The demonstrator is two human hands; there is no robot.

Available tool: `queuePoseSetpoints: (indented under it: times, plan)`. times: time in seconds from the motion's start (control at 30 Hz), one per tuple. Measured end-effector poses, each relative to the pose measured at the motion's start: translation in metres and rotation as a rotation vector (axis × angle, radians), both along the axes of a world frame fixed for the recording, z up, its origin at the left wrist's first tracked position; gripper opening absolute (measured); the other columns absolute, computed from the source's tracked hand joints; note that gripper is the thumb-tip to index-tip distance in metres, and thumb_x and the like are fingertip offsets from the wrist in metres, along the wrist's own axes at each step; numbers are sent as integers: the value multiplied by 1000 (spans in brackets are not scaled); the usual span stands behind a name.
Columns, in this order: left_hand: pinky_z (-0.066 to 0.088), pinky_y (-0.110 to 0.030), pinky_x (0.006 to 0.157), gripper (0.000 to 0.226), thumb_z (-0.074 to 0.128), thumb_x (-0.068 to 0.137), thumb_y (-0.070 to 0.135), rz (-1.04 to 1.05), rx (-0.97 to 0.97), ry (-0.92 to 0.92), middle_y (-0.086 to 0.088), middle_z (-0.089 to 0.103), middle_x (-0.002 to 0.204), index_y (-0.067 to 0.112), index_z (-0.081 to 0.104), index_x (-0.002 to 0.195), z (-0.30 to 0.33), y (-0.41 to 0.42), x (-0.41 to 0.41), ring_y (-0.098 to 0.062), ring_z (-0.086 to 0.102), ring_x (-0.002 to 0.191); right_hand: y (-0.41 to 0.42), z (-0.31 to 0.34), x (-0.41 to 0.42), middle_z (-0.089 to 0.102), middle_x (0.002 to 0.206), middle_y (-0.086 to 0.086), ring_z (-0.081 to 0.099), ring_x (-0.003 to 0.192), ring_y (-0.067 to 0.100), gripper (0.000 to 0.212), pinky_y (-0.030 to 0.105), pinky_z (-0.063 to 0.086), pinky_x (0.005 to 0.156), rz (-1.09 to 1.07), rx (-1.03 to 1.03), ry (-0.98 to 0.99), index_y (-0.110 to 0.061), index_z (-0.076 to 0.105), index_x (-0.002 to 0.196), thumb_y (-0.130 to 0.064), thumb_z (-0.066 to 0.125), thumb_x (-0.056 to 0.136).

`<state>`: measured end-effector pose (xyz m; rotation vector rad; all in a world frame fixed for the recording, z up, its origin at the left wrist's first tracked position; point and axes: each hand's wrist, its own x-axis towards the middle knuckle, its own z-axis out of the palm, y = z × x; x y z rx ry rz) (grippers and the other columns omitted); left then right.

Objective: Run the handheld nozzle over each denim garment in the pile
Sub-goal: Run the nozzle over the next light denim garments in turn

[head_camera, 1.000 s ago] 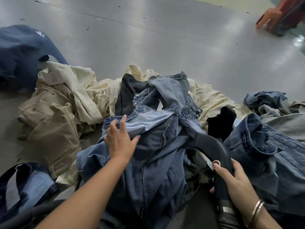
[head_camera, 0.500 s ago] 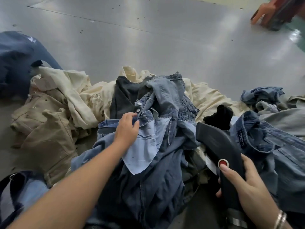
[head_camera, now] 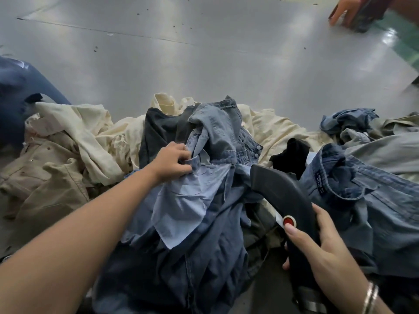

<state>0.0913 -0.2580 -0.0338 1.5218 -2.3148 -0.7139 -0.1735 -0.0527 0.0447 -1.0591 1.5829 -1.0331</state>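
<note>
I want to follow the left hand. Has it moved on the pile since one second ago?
Yes. The left hand has gone away from the person, up the blue denim garment toward the dark grey garment, and now pinches a fold of the denim.

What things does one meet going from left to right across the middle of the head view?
dark blue garment → beige jacket → cream shirt → left hand → light blue denim shirt → black nozzle → dark denim shirt with a label
</note>
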Motion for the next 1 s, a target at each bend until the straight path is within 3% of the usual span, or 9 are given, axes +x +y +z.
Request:
queuePoseSetpoints:
  times: [0.13,0.23,0.3,0.37,0.5,0.6,0.73,0.9,1.0]
  plan:
    - [36,-30,78,27,48,59,37,-195,-84,203,3,54,80,11,54,56,47,15,-1,-16,45,82,1,9,-5,66,72,-4,65,55,16,51,25,51,46,-27,-15,-60,-43,50,107,-42,65,58]
    - [41,-28,67,19,58,58,23,-39,385,273,-8,54,75,8,59,71,58,38,3,-15,50,70,3,17,-4,68,70,-11,65,54,16,51,25,52,46,-26,-54,-73,-46,47,107,-45,64,58]
    - [42,-33,73,41,64,61,21,35,717,191,-15,57,82,-9,63,89,58,51,14,-23,53,77,6,19,-3,68,73,-16,65,57,14,48,26,53,47,-23,-69,-83,-46,46,107,-42,63,63]
    - [45,-35,85,36,76,72,29,63,859,121,-12,68,90,-1,73,93,59,67,19,-25,61,87,10,21,0,68,78,-17,66,62,12,48,27,54,51,5,-85,-96,-46,46,109,-44,63,63]
    - [47,-26,91,38,62,78,39,152,624,526,-5,73,96,6,76,90,65,110,13,-18,65,95,17,27,2,69,85,-12,66,66,9,51,30,55,57,43,-130,-123,-47,49,111,-50,68,63]
    - [51,-19,77,30,57,82,32,215,461,886,-3,73,92,12,78,89,85,138,2,-11,67,88,20,35,-1,69,88,-10,66,68,8,41,30,55,60,61,-178,-116,-52,49,111,-49,71,76]
    - [55,-29,79,33,53,86,32,406,740,1213,-11,72,109,13,76,101,98,162,-19,-21,69,100,22,49,-3,71,89,-8,67,61,10,53,29,54,52,49,-219,-142,-51,48,111,-51,66,62]
    - [48,-32,83,37,51,84,35,501,927,1410,-6,73,106,15,78,97,95,175,-45,-16,70,94,32,57,8,68,108,-17,67,93,4,48,34,54,83,170,-264,-33,-42,48,124,-43,70,81]
    - [46,-32,89,43,48,87,37,512,934,1428,-8,71,112,10,69,112,97,164,-50,-17,68,100,44,58,19,67,107,-23,66,92,1,55,33,54,83,333,-223,85,-61,43,120,-47,64,71]
